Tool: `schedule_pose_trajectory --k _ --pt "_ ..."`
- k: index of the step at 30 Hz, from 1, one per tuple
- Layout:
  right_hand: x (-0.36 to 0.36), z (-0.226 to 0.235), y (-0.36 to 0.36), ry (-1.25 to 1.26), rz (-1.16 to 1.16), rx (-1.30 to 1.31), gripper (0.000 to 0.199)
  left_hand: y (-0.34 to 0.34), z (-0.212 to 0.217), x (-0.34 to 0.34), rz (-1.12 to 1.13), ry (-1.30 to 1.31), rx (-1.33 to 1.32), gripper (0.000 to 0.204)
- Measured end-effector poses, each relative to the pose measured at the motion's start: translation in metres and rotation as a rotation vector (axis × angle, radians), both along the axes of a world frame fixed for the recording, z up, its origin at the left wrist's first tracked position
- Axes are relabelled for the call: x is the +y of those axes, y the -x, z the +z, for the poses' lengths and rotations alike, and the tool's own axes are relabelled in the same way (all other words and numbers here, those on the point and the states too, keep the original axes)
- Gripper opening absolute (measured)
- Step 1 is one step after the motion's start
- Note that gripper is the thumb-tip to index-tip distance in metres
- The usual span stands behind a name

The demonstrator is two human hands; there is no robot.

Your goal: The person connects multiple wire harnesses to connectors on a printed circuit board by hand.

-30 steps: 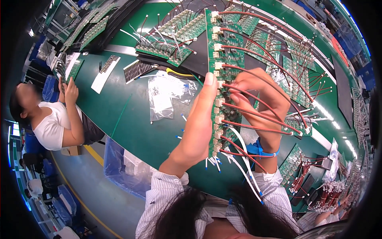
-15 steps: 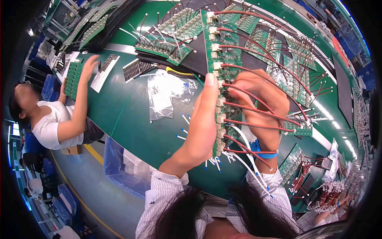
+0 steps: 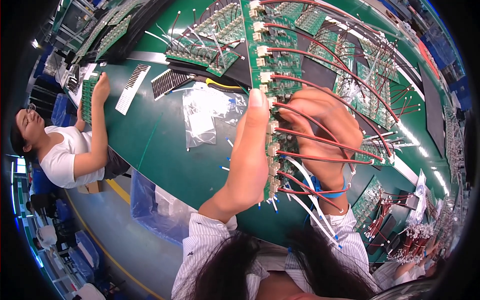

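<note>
A long green circuit board panel stands on edge in front of me, lined with cream connectors. My left hand grips it along the near edge, thumb laid flat on its face. Red-and-black cables run from the connectors toward the right, several crossing my right hand. My right hand is curled beside the panel, thumb and fingertips close to the connectors at mid-length; what they pinch is hidden. White flat cables with blue ends hang from the panel's lower part, beside a blue wristband on my right wrist.
More wired boards lie across the bench on the right and at the back. Yellow-and-black pliers and clear plastic bags are left of the panel. A co-worker at far left holds another green board.
The panel and my left hand have shifted slightly left, with the panel's top moving up. My right hand stays curled beside it. The co-worker's raised hand has lowered to the board.
</note>
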State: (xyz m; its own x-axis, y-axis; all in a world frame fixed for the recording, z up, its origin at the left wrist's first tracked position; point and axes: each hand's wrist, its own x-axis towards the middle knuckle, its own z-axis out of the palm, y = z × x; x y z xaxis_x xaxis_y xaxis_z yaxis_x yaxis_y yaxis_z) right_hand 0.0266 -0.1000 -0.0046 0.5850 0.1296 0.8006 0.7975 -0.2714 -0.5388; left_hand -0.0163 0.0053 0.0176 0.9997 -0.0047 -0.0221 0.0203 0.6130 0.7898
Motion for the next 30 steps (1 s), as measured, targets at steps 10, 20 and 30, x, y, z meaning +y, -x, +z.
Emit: schedule_pose_trajectory --k 10,20,30 --pt "-0.005 -0.003 -0.007 -0.106 0.158 0.110 0.015 0.000 -0.003 0.003 -0.060 0.160 0.013 0.046" --pt "-0.004 -0.002 -0.009 -0.108 0.181 0.086 0.015 -0.004 -0.002 0.009 -0.141 0.249 0.057 0.044" --pt "-0.006 0.002 -0.006 -0.167 0.119 0.141 0.014 -0.002 0.004 0.005 -0.086 0.187 0.051 0.043"
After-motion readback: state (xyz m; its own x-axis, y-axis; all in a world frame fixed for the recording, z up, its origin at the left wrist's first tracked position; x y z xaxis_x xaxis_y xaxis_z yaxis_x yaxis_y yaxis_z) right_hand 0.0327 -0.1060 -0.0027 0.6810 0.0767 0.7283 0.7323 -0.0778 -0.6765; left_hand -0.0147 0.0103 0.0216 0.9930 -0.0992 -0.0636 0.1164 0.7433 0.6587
